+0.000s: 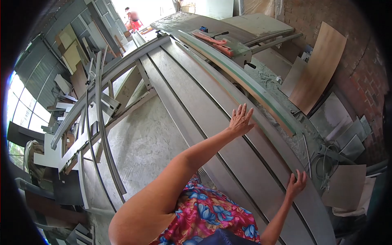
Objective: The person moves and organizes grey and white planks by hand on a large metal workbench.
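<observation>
A long grey metal sliding table [192,96] with dark lengthwise grooves runs from the far left toward me. Along its right side lies a long narrow strip [267,143] with a brownish edge. My left hand [241,119] rests with fingers apart at this strip, about midway along. Nearer to me, my right hand [297,184] touches the strip's near part, its fingers spread and slightly bent. Neither hand is wrapped around anything. Beyond the strip runs a long board edge [261,100] with green and wood-coloured bands.
Orange-red tool parts [210,38] lie on the machine top [241,51]. A curved metal rail frame [100,102] stands left. A wood-coloured panel [320,67] leans by the brick wall [363,77]. Offcuts crowd both sides. Another person [132,16] is far back in the doorway.
</observation>
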Available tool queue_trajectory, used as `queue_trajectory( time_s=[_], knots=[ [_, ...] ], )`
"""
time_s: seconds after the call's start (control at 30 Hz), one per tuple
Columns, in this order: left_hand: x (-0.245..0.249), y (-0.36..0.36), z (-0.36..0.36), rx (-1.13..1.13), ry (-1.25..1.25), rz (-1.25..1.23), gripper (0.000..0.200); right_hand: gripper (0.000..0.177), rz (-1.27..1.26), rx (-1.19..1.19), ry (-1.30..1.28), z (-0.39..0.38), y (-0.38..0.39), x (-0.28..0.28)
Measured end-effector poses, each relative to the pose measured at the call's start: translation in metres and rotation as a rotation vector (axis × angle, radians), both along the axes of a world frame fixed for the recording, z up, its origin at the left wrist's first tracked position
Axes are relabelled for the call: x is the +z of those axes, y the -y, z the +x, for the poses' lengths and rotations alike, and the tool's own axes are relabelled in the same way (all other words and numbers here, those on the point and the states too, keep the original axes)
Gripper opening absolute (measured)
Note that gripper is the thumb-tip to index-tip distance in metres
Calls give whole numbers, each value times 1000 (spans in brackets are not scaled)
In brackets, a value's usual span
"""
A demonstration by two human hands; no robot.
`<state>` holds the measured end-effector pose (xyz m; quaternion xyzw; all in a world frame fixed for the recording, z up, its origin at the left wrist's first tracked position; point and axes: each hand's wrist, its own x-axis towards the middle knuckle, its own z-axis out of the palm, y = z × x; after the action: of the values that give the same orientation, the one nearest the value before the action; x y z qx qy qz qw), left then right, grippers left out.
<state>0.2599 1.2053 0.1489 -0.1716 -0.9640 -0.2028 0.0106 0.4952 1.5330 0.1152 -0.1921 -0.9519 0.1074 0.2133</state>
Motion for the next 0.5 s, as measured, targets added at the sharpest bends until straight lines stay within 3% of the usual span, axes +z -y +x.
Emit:
queue_trajectory(
  time_s=[0.27, 0.5],
  knots=[
    [-5, 14, -16, 22, 78, -152, 77, 33, -22, 55, 127, -44, 69, 15],
    [-6, 40, -41, 1, 130, -90, 78, 34, 6, 61, 160, -63, 92, 13]
  ],
)
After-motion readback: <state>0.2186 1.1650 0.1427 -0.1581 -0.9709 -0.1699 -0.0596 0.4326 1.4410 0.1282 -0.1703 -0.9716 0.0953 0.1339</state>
